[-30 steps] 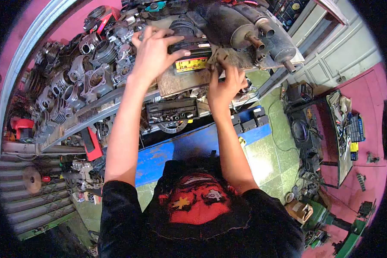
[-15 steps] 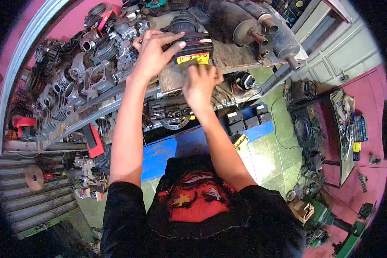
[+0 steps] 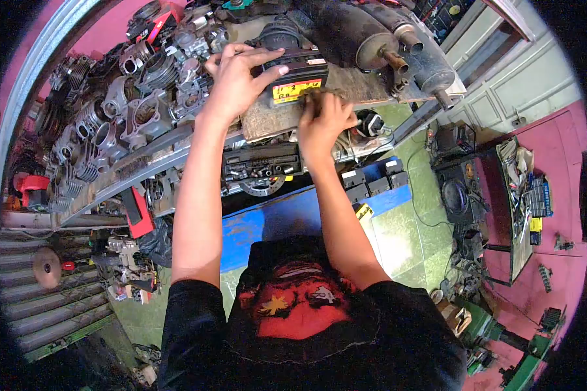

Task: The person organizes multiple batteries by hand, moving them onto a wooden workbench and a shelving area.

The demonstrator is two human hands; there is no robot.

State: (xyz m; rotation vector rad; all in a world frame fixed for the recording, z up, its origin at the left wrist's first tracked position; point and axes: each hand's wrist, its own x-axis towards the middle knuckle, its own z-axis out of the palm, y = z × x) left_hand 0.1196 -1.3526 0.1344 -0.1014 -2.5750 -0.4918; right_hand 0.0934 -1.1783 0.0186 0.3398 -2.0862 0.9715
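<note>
A black motorcycle battery (image 3: 299, 68) with a yellow and red label (image 3: 295, 91) stands on the wooden bench top (image 3: 272, 122). Handwritten dark marks show on the label. My left hand (image 3: 236, 79) grips the battery from its left side, fingers over the top and thumb along the front. Low at the label's right end is my right hand (image 3: 327, 122), fingers bent and pinched together. A small dark, rag-like piece seems to be under its fingertips, but it is mostly hidden.
Engine cylinders and cases (image 3: 143, 120) crowd the bench on the left. Rusty mufflers (image 3: 378, 49) lie at the right. Below are a socket set (image 3: 261, 163), a blue board (image 3: 241, 238) and several black batteries (image 3: 375, 184). A cable (image 3: 416, 208) runs across the floor.
My right hand has moved right and slightly down from the label's middle, uncovering more of the yellow label. The left hand keeps its grip on the battery.
</note>
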